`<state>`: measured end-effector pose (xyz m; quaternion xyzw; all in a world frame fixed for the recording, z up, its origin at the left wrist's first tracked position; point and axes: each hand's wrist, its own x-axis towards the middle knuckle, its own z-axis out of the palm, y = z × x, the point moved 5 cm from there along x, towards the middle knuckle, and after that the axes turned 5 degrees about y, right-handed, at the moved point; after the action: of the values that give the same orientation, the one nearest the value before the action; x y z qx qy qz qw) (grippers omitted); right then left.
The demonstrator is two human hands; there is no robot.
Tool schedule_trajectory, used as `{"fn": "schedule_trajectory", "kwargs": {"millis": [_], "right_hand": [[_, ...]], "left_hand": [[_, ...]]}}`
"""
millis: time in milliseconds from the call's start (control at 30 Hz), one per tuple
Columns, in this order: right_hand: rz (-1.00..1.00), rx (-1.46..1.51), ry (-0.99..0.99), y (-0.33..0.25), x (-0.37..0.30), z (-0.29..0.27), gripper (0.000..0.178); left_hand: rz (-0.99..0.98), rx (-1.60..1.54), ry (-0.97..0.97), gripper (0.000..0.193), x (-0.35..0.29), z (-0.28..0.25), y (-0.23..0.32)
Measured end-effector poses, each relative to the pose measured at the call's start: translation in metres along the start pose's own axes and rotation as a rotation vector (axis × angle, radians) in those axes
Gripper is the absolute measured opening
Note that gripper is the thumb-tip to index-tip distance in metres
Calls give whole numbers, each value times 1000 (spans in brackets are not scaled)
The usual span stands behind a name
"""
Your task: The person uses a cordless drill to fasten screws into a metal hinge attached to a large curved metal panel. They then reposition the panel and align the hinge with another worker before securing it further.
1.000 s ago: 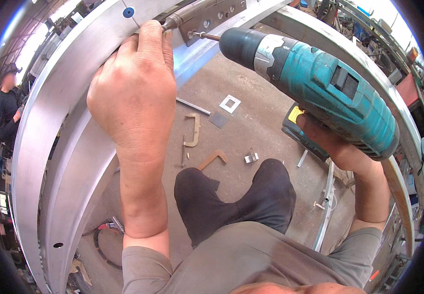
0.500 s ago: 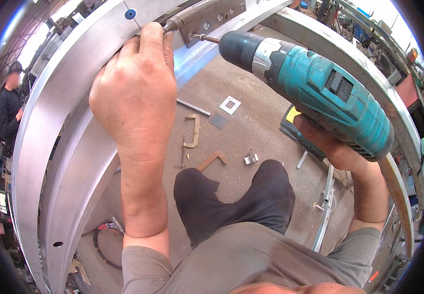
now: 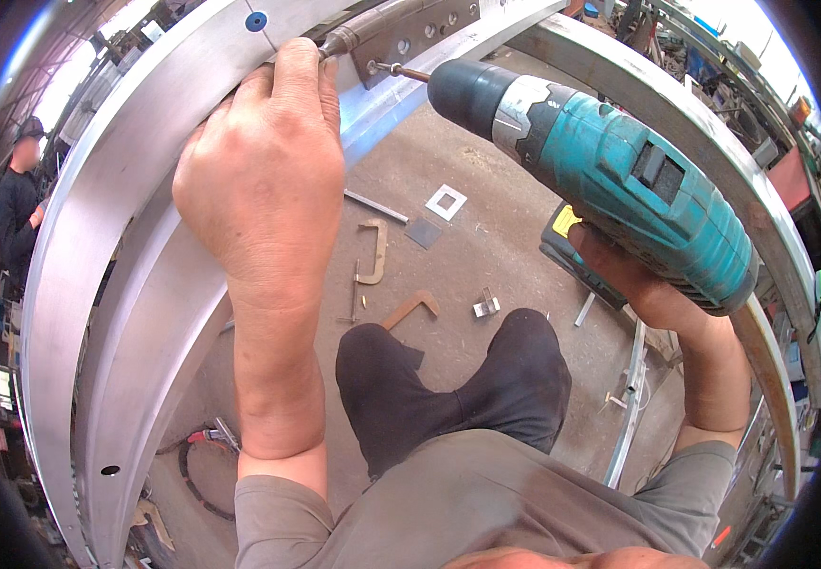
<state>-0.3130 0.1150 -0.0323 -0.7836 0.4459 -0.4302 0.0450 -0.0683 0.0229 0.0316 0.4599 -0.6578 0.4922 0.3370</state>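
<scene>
My right hand (image 3: 629,270) grips a teal and black cordless drill (image 3: 633,180) by its handle. The drill's long bit points left, meeting a screw (image 3: 384,68) at a hole in the brown metal hinge (image 3: 410,40). The hinge lies along the silvery curved metal frame (image 3: 159,142), and several holes run through its plate. My left hand (image 3: 268,175) is closed at the hinge's pointed barrel end, with thumb and forefinger around the tip. Its other fingers curl against the frame, their ends hidden. A blue-rimmed hole (image 3: 256,22) sits just above it.
On the floor lie a C-clamp (image 3: 373,251), a brown angled piece (image 3: 413,308), a square metal frame plate (image 3: 446,202) and a bracket (image 3: 486,303). Another curved bar (image 3: 657,85) arcs along the right. Far left stands another person (image 3: 17,204).
Both my hands and the drill keep nearly the same place, with the drill shifted very slightly right in the picture. The other person's hand has moved a little.
</scene>
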Motion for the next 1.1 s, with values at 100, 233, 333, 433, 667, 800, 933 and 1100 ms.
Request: {"fn": "schedule_trajectory", "kwargs": {"millis": [100, 233, 333, 433, 667, 800, 933, 1100], "right_hand": [[-4, -27, -1, 1, 1, 1, 32], [41, -9, 28, 3, 3, 2, 28], [19, -85, 25, 2, 4, 2, 28], [47, -68, 43, 3, 4, 0, 28], [18, -111, 15, 3, 4, -2, 40], [33, -99, -10, 4, 3, -2, 42], [-54, -171, -10, 1, 2, 0, 41], [-34, -152, -4, 1, 3, 0, 41]], "left_hand": [[-10, 3, -23, 23, 0, 2, 0], [-21, -5, -14, 22, 0, 2, -1], [-8, -11, 3, 22, 1, 0, 0], [-5, -11, 7, 21, 1, 0, 0], [-9, -9, -6, 22, 0, 0, -1], [-12, -7, 1, 22, 0, 1, -1], [-6, -18, 10, 22, 0, 1, -2], [-7, -9, 11, 22, 0, 2, -2]]}}
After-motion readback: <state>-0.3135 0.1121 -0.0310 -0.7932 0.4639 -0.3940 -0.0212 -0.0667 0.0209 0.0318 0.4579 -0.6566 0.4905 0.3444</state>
